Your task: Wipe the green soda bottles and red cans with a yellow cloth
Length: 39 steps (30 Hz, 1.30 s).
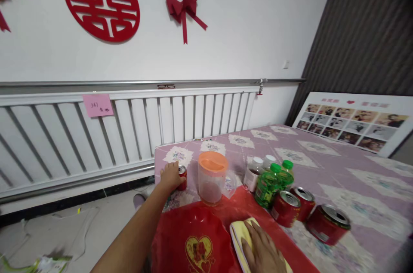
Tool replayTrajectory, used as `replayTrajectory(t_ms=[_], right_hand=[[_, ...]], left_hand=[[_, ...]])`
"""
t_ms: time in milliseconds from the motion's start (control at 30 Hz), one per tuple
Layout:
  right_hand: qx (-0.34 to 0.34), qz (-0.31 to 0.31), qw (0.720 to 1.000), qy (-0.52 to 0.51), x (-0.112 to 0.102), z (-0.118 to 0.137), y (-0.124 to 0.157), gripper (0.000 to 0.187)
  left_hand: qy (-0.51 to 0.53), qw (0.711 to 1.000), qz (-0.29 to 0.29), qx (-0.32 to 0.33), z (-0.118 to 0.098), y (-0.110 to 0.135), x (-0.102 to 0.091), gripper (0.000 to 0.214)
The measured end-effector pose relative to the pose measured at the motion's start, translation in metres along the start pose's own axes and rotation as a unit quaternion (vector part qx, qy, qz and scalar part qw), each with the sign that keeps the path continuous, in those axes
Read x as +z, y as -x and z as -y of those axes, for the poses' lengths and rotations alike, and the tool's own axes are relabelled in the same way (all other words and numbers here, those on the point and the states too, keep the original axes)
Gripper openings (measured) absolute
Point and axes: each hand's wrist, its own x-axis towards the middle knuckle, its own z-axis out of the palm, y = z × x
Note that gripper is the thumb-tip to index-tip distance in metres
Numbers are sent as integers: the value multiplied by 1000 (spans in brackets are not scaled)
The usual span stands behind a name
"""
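My left hand [171, 175] is wrapped around a red drink can [182, 177] at the near left corner of the bed. Part of the can is hidden behind my fingers. My right hand [263, 247] grips a folded yellow cloth [239, 238] from above, its fingers bent over the fabric. Under the cloth is a red plastic sheet [274, 232]. To the left of the cloth is a shiny red tray [171, 238] with a wavy rim and a gold heart print. Between my hands, just beyond the tray, stands a clear plastic jug [209, 185] with an orange lid.
Right of the jug stand white-capped bottles [252, 176], green-capped bottles [267, 187] and red cans [286, 209]. A patterned purple cover [322, 165] lies over the bed. Behind it are a white radiator [193, 116] and a photo board [351, 124].
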Motion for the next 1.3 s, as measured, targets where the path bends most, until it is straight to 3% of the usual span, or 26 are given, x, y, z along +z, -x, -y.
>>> replayTrajectory(t_ms=[300,533,767,933,1100,1300], right_hand=[[-2,-9,1000,16,5,0,4,54],[-2,-1,1000,24,-4,7,6,52],[6,12,1000,12,-12,13,6,49],[18,19,1000,-1,-16,16,8,47],[24,24,999,-23,-19,17,8,47],[35,29,998,-37,-20,19,8,48]], left_hand=[[-34,999,40,-1,-4,-11,4,49],[-18,1000,-13,11,-11,-1,-17,48],[19,995,-64,78,-12,29,-53,66],[70,987,-54,134,-17,61,-65,69],[188,964,13,189,-23,99,-45,67],[201,955,96,198,-20,145,-2,70]])
